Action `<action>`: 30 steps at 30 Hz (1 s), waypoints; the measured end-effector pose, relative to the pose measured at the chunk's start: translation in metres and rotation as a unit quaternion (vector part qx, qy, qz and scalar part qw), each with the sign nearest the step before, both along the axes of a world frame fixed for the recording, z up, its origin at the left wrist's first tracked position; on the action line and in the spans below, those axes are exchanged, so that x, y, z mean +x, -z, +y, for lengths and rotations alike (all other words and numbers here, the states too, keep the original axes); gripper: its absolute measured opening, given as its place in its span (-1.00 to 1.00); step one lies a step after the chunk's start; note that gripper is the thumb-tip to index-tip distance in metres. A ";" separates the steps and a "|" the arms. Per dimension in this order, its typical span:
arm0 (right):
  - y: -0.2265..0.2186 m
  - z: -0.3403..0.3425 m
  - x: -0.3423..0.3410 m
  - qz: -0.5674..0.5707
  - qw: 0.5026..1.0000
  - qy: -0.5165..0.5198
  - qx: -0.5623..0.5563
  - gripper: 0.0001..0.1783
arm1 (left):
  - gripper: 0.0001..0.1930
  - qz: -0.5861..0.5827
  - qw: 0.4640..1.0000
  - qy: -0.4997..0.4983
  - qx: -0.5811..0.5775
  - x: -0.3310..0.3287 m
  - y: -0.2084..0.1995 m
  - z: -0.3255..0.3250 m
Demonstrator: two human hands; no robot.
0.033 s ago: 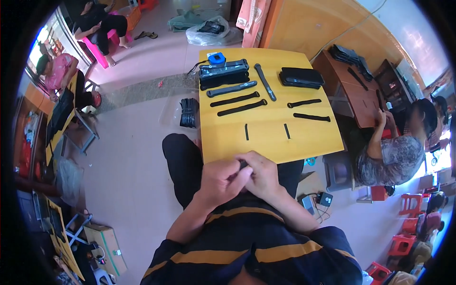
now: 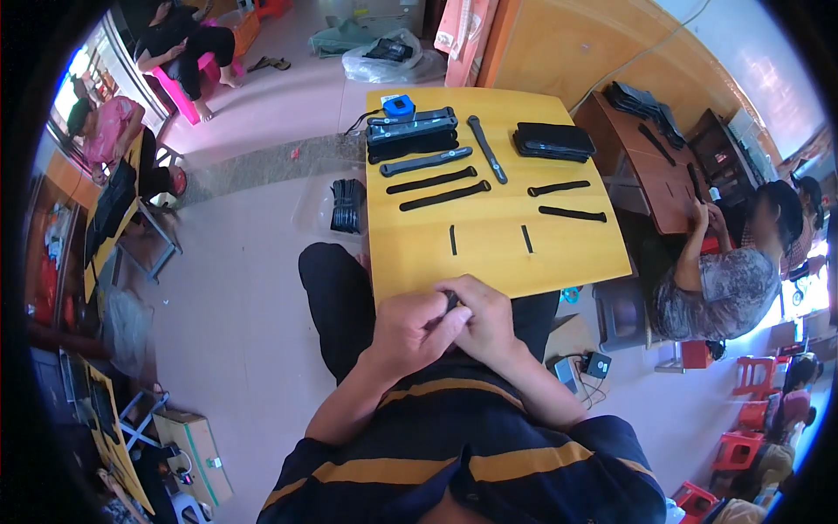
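Note:
Both hands are closed together over my lap, at the near edge of the yellow table [image 2: 576, 249]. A small dark piece [image 2: 451, 302] shows between my left hand [image 2: 412, 327] and my right hand [image 2: 483, 316]. Its kind cannot be made out, because the fingers cover most of it. Beyond the hands, two short black marks or strips, a left one [image 2: 453, 240] and a right one [image 2: 526, 239], lie apart on the tabletop. Farther back are black straps with looped ends, among them a left strap [image 2: 445, 196] and a right strap [image 2: 573, 214].
Grey straps, one slanted strap [image 2: 487, 150] among them, lie near a strap stack [image 2: 412, 135] topped by a blue tape measure [image 2: 398, 106]. A black bundle [image 2: 554, 141] sits back right. A co-worker [image 2: 724, 279] works at a brown table [image 2: 624, 144] to the right.
My joined hands have shifted very slightly, and a little more of the dark piece shows between the fingers. The things on the table lie as before.

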State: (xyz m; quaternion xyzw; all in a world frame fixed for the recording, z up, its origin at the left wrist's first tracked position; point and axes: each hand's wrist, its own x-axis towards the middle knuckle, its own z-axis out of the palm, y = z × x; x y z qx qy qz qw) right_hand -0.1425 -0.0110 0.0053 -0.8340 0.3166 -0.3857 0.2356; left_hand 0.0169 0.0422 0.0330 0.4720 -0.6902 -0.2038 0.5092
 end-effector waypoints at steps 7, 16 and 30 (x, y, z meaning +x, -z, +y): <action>0.005 -0.011 -0.030 -0.284 0.901 0.061 0.321 -0.86 | -0.72 0.026 0.995 -0.100 -0.002 0.014 0.009 0.004; 0.016 -0.040 -0.047 -0.343 0.863 0.062 0.367 -0.80 | -0.88 0.265 0.930 -0.037 0.251 0.021 0.045 -0.013; 0.043 -0.078 -0.074 -0.330 0.865 0.139 0.352 -0.85 | -0.86 0.177 0.937 -0.085 0.289 0.026 0.064 -0.066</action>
